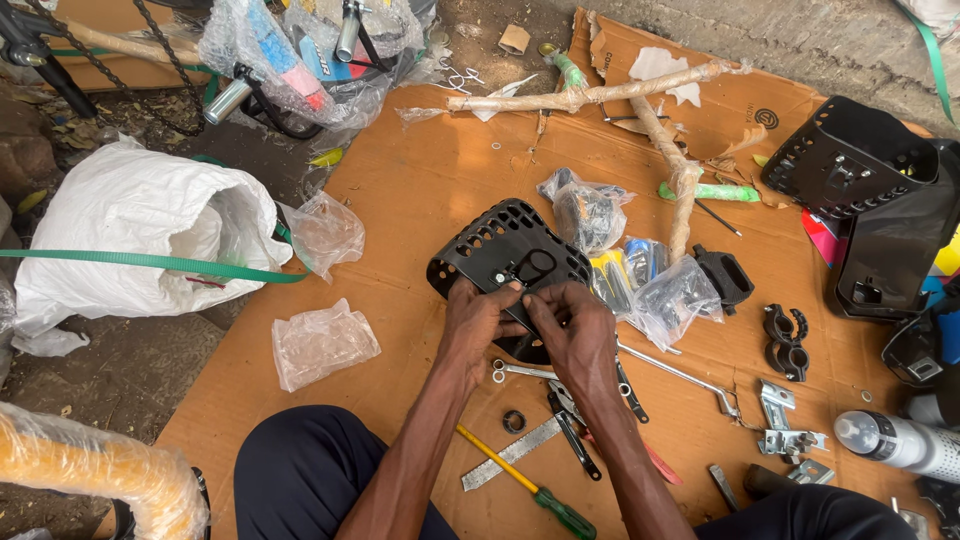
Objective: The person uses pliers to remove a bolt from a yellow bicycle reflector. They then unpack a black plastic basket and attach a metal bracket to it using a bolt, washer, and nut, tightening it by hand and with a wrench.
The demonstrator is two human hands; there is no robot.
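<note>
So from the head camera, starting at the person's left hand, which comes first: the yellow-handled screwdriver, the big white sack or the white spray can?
Measured from the left hand:
1. Yellow-handled screwdriver, just below the hand, by the forearms.
2. White sack, well off to the left, on the ground beside the cardboard.
3. White spray can, far right, near the lower corner.

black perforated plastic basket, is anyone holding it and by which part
Yes: the left hand and right hand both grip the black perforated basket at its near bottom edge, fingertips meeting at its centre bracket.
</note>
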